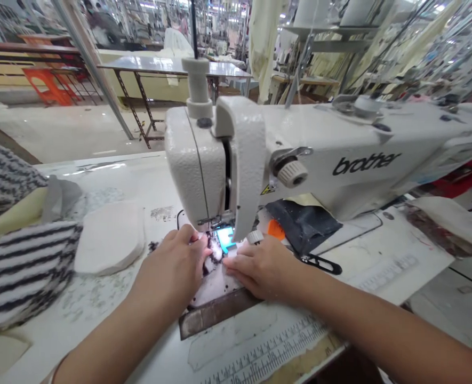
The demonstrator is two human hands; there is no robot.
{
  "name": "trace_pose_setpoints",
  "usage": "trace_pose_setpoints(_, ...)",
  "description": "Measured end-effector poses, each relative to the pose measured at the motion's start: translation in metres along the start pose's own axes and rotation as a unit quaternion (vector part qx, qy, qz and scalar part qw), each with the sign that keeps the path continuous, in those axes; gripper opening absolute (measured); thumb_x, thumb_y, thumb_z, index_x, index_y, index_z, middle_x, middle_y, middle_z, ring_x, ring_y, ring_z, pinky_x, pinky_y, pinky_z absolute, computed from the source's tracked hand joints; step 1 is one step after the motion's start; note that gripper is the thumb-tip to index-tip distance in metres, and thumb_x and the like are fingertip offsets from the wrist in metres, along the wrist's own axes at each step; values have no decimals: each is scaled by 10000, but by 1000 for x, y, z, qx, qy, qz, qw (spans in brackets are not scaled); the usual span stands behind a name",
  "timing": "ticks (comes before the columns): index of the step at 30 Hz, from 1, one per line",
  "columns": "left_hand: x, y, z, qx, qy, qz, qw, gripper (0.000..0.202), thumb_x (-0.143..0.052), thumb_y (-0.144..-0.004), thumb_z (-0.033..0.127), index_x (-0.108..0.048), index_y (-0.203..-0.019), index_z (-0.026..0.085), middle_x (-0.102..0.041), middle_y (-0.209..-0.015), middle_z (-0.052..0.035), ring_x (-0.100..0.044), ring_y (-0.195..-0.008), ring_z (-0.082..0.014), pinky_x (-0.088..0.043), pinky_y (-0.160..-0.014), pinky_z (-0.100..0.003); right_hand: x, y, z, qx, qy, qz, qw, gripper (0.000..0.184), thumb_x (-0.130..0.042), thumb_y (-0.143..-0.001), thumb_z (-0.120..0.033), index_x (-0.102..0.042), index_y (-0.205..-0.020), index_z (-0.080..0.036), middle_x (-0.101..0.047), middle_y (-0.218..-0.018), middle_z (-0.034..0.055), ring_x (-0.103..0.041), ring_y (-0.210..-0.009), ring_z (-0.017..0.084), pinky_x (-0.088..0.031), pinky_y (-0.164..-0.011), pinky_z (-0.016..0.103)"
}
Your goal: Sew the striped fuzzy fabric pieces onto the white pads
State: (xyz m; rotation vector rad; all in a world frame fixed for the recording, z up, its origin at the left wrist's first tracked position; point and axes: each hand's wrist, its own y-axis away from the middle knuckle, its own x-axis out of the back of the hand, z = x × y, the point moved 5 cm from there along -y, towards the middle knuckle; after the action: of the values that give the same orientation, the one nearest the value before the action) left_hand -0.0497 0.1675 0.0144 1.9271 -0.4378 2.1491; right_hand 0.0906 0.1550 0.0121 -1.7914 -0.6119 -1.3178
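Observation:
A white sewing machine (215,160) stands over the table, its lamp throwing a bright bluish light around the needle. Under the presser foot lies a whitish fabric piece (215,282) with dark patches. My left hand (172,264) is closed on the left side of this fabric, thumb and fingers pinched close to the needle. On the other side, my right hand (265,266) has its fingers pressed together on the fabric's right edge, just in front of the foot. The fingertips partly hide the fabric, and the needle itself is hard to make out.
White cut pieces (110,237) lie stacked on the left, beside black-and-white striped fabric (23,272). Dark cloth (305,224) and an orange item (276,229) sit under the machine arm. A printed ruler (268,360) runs along the table's front edge.

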Motion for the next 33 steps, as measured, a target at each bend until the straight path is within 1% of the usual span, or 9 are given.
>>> trace_pose_setpoints(3, 8, 0, -14, -11, 49, -10, 999, 301, -397, -907, 275, -651, -766, 196, -562, -808, -53, -554, -717, -209, -441, -585, -318, 3, 1, 0, 20, -12, -16, 1000, 223, -436, -915, -266, -647, -910, -196, -625, -715, 3, -497, -600, 124, -216, -543, 266)
trace_pose_setpoints(6, 11, 8, -30, -27, 51, 17, 998, 256, -409, -896, 292, -642, -888, 186, -562, -899, -64, -539, -855, -244, -457, -712, -371, 5, 1, -2, 31, -6, -25, 999, 251, -397, -939, -269, -636, -934, -192, -607, -710, 6, -483, -618, 126, -238, -562, 265)
trace_pose_setpoints(9, 6, 22, -39, -10, 59, -20, 998, 283, -386, -907, 326, -615, -988, 182, -551, -956, -71, -536, -889, -253, -459, -743, -396, 3, 0, -5, 44, -5, -54, 998, 227, -414, -932, -261, -628, -919, -186, -602, -701, 5, -497, -662, 140, -274, -606, 269)
trace_pose_setpoints(12, 2, 36, -38, 7, 72, -80, 994, 316, -324, -927, 330, -612, -951, 203, -548, -895, -53, -555, -797, -232, -461, -698, -392, 1, -2, -9, 60, 5, -79, 995, 172, -452, -906, -240, -615, -917, -187, -607, -698, 3, -510, -697, 155, -288, -639, 279)
trace_pose_setpoints(16, 6, 41, -33, 10, 62, -90, 994, 244, -384, -912, 305, -603, -899, 198, -552, -900, -48, -555, -831, -232, -451, -720, -381, 0, -9, -11, 42, 22, -92, 995, 147, -485, -895, -244, -593, -981, -195, -640, -743, 8, -532, -708, 159, -260, -603, 280)
trace_pose_setpoints(20, 4, 38, -36, 9, 46, -98, 994, 217, -403, -907, 230, -579, -788, 181, -555, -841, -36, -557, -793, -207, -446, -683, -329, -9, -16, -11, 13, 39, -126, 991, 133, -510, -879, -246, -590, -799, -176, -647, -712, 10, -535, -651, 153, -258, -584, 283)
trace_pose_setpoints(27, 19, 33, -43, -104, -28, -45, 993, 208, -428, -815, 43, -572, -747, 177, -543, -801, -51, -504, -753, -229, -423, -676, -377, -17, -10, -12, 17, 12, -95, 995, 218, -429, -891, -226, -573, -740, -164, -625, -670, 14, -520, -621, 142, -313, -639, 296)
trace_pose_setpoints(30, 31, 30, -29, -148, -34, 48, 987, 218, -413, -815, 43, -593, -813, 166, -555, -811, -68, -495, -752, -241, -425, -667, -387, -17, -7, -12, 24, 10, -75, 997, 212, -418, -889, -215, -565, -745, -165, -623, -662, 7, -511, -612, 138, -300, -629, 295)
trace_pose_setpoints(33, 33, 27, -8, -202, 44, 152, 966, 250, -358, -863, 60, -572, -970, 136, -569, -870, -82, -498, -804, -230, -441, -702, -363, -18, -7, -13, 29, 12, -68, 997, 163, -440, -864, -200, -553, -750, -170, -615, -655, -6, -503, -608, 138, -282, -612, 294)
